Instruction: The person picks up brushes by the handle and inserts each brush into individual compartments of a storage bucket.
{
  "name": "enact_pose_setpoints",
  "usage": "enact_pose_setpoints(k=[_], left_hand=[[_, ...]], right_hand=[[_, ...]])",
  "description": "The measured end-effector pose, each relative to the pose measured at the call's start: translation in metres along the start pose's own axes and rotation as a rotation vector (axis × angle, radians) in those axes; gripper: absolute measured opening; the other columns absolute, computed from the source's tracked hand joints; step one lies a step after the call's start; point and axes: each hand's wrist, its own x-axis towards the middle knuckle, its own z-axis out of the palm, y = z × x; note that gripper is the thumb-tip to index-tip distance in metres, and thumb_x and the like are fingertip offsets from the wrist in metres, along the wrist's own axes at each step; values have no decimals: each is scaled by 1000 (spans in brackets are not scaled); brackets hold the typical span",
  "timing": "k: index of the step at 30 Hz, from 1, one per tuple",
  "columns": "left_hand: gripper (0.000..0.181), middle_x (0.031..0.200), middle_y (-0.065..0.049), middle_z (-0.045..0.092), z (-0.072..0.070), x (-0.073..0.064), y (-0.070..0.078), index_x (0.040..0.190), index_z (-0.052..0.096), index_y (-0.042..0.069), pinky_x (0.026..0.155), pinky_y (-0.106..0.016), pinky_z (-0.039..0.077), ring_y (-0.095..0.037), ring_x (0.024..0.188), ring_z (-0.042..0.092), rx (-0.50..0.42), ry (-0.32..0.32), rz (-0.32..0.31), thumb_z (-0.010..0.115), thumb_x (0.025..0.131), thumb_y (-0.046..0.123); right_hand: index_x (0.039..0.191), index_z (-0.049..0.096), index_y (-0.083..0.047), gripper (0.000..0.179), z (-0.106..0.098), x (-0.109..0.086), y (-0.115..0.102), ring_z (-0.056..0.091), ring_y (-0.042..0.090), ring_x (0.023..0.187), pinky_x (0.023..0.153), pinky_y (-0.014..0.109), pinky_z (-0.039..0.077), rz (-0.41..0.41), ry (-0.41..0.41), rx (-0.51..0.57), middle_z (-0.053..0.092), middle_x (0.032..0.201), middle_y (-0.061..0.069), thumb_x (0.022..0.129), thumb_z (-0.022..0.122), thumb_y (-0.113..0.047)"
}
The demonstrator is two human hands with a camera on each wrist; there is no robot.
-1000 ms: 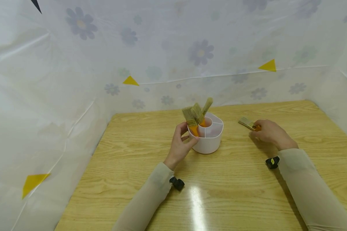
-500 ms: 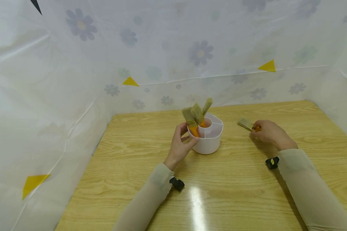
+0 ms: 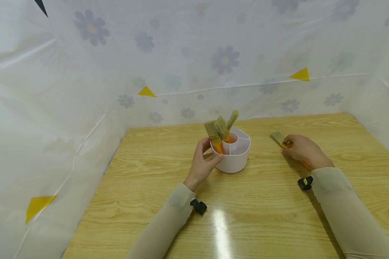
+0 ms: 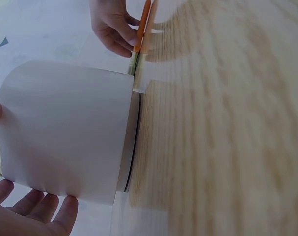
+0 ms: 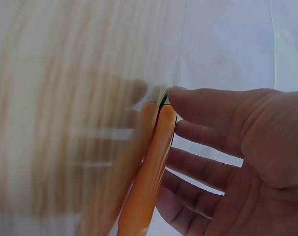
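A white, round organizer with compartments [image 3: 231,163] stands upright on the table, and my left hand [image 3: 201,163] grips its left side, thumb at the front rim. The left wrist view has several fingertips [image 4: 67,209] against the organizer's outer wall. Three paintbrushes with orange handles lean in it, bristles up; one wide paintbrush [image 3: 213,131] is nearest my left fingers. Farther right, my right hand [image 3: 303,149] pinches another paintbrush [image 3: 277,137] near its metal band. In the right wrist view its orange handle [image 5: 149,172] lies along the tabletop, under the palm.
The glossy wood-grain table [image 3: 253,223] reflects the hands and a light. Behind it hangs a pale flowered sheet [image 3: 184,57] with yellow triangles, and similar sheeting borders both sides. The table's back edge lies a short way behind the organizer.
The paintbrush at my right hand has shifted slightly right, and its orange handle now shows below the hand. My left hand and the organizer have stayed put.
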Motion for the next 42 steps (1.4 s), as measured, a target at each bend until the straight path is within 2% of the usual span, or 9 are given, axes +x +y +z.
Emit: enact_pose_setpoints(k=[4,7,14,17,22,28,31,33,42], left_hand=[[62,139,-22,41,-2,-4,17,139,34,-4,101,-57,36,-36,129,39,-4,-13,-9,65,86,3],[62,139,-22,41,-2,-4,18,139,34,-4,101,-58,36,-36,129,39,-4,-12,-11,65,86,3],[64,140,-12,42,-1,1,-13,142,36,8,101,-53,38,-28,130,40,6,13,-4,69,87,11],[63,139,-7,44,0,2,-18,141,38,13,100,-49,40,-23,128,42,19,25,0,70,86,14],[62,136,-2,45,0,1,-20,139,39,16,99,-46,42,-19,126,44,32,37,8,71,86,16],[62,138,-5,44,0,1,-19,140,39,14,100,-47,41,-21,127,43,29,29,4,70,86,14],[62,139,-11,43,0,-1,-8,140,37,7,101,-52,39,-28,129,41,11,12,-5,68,87,9],[63,140,-13,42,-1,-1,-8,141,36,6,101,-53,38,-30,130,40,6,8,-7,68,87,9],[63,137,-2,44,1,3,-17,139,38,15,100,-45,42,-19,127,43,33,30,-4,71,86,16]], right_hand=[[130,48,7,44,2,1,0,50,48,108,85,61,42,9,2,-6,50,125,33,95,57,-17],[129,48,8,39,3,2,0,51,48,106,84,61,42,8,2,-14,51,122,34,95,55,-10],[127,48,9,38,4,4,2,53,46,102,79,59,44,-21,0,-28,52,119,35,92,51,-3],[130,46,9,41,4,4,1,53,45,101,77,58,45,-26,-11,-31,51,119,34,91,53,-4],[134,41,10,52,4,4,0,52,46,104,80,59,44,-23,-31,-34,51,120,35,92,60,-14],[131,42,17,67,2,7,0,55,44,99,77,57,45,-14,-32,-59,52,120,36,91,64,-33],[128,47,16,63,2,8,0,57,42,96,74,55,46,-18,-29,-66,54,117,35,91,65,-32],[127,48,14,58,1,8,0,58,41,95,73,54,47,-24,-28,-59,56,115,33,91,65,-29],[129,49,10,52,0,6,-2,59,36,94,71,49,49,-39,-22,-12,59,112,28,91,64,-22]])
